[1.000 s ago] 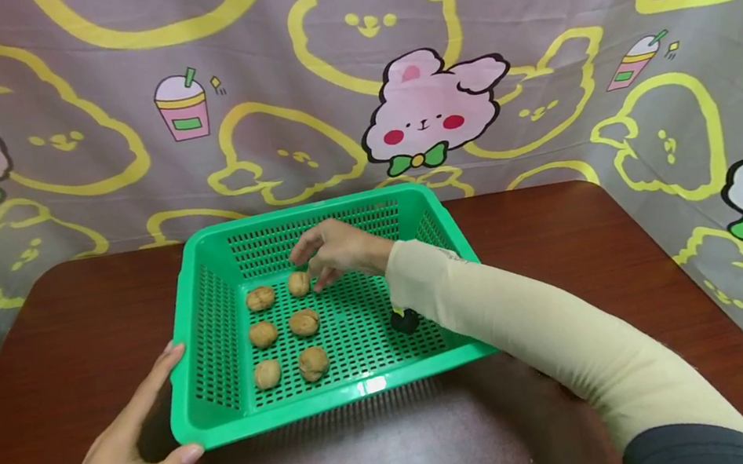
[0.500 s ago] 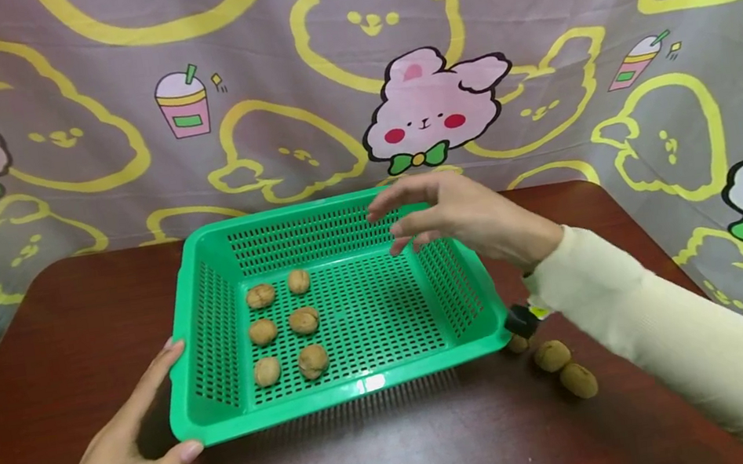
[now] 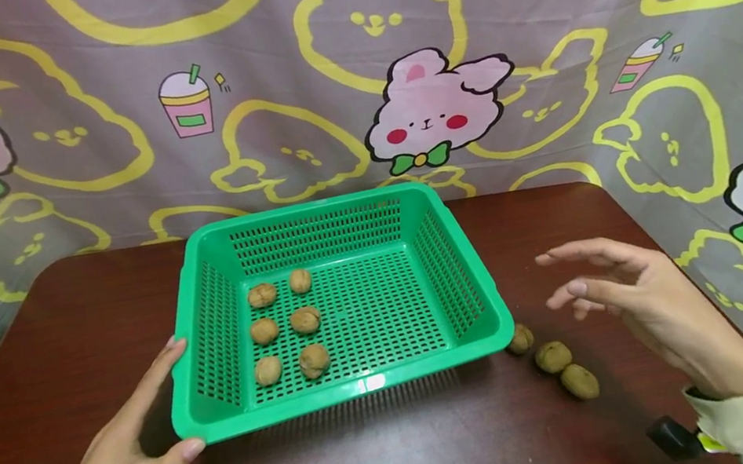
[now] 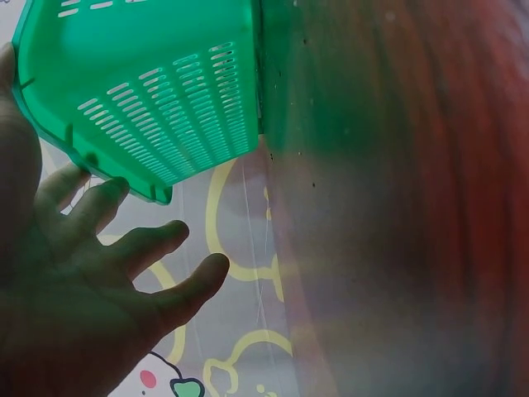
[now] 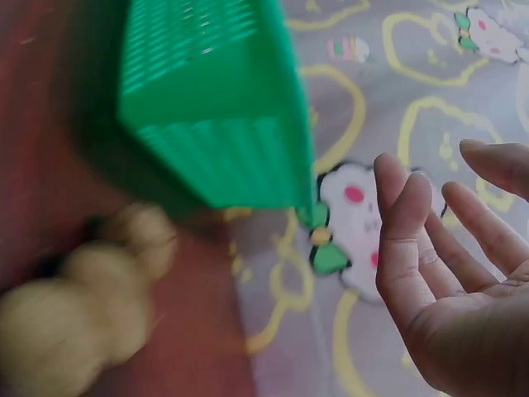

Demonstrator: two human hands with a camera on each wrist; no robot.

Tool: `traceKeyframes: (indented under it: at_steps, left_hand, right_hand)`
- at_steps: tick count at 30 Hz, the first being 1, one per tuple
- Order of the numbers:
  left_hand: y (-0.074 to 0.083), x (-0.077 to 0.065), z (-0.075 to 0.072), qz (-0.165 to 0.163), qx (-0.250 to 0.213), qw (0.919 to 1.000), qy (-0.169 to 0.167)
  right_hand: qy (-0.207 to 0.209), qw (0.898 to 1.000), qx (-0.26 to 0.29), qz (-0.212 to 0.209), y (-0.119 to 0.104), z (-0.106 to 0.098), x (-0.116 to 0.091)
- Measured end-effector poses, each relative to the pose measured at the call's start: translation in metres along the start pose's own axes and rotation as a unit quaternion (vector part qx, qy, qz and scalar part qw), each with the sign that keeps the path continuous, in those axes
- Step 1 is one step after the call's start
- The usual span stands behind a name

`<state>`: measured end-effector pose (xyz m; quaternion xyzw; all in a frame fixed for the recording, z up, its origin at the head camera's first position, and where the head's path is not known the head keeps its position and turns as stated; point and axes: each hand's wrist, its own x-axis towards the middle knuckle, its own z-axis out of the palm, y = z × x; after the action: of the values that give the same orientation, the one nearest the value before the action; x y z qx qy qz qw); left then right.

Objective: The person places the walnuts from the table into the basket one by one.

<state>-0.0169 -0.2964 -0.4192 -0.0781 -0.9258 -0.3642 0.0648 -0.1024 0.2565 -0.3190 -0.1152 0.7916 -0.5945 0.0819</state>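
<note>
A green plastic basket with slotted walls stands on the table. Several walnuts lie in two columns toward its left side. My left hand touches the basket's left front corner, thumb at the front and a finger along the left rim; in the left wrist view its fingers are spread. My right hand hovers to the right of the basket, fingers loosely bent and holding nothing. Below and left of it, three more walnuts lie in a slanting row by the basket's right front corner.
The brown wooden table spreads out around the basket. Behind it and along the right side hangs a grey cloth with rabbit and cup prints. A small black device sits at my right wrist.
My right hand has left the walnut at the back of the basket and moved right, out past the rim to above the table. My left hand stays at the corner.
</note>
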Motion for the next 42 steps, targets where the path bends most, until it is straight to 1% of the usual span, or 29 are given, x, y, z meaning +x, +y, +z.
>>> traceKeyframes:
  at_steps: [4,7,8,10,12,16,19,23,27,30,34,42]
  left_hand:
    - [0.000,0.000,0.000,0.003,0.006,1.0000,0.003]
    - [0.001,0.001,-0.001,0.007,0.001,1.0000,0.004]
    - [0.002,0.001,-0.001,0.007,0.001,1.0000,0.003]
    - [0.002,0.001,0.000,0.008,0.000,1.0000,0.003]
    - [0.002,0.001,0.000,0.006,0.002,1.0000,0.002]
    - [0.002,0.001,-0.001,0.006,0.006,1.0000,0.003]
    - [0.001,0.001,-0.001,0.002,0.008,1.0000,0.003]
    - [0.000,0.001,0.000,-0.004,0.005,1.0000,-0.001]
    - [0.001,0.000,0.000,-0.005,-0.001,1.0000,-0.003]
    - [0.001,0.001,0.000,-0.003,-0.002,1.0000,-0.003]
    - [0.001,0.001,-0.001,0.000,-0.002,1.0000,-0.002]
    - [0.000,0.001,0.000,-0.002,0.001,1.0000,-0.002]
  right_hand:
    - [0.025,0.999,-0.009,0.029,0.026,-0.006,-0.032]
    - [0.038,0.998,-0.011,0.040,0.042,-0.008,-0.051]
    - [0.047,0.998,-0.022,0.044,0.047,-0.008,-0.056]
    - [0.061,0.996,-0.045,0.042,0.055,-0.010,-0.065]
    - [0.073,0.995,-0.049,0.046,0.063,-0.010,-0.071]
    - [0.085,0.994,-0.032,0.062,0.080,-0.010,-0.079]
    - [0.089,0.991,-0.025,0.092,0.087,-0.008,-0.081]
    - [0.087,0.986,-0.050,0.134,0.091,-0.002,-0.078]
    - [0.083,0.980,-0.074,0.166,0.094,0.003,-0.075]
    - [0.079,0.977,-0.090,0.179,0.098,0.005,-0.073]
    - [0.076,0.975,-0.106,0.180,0.102,0.008,-0.072]
    - [0.095,0.980,-0.117,0.127,0.107,0.006,-0.064]
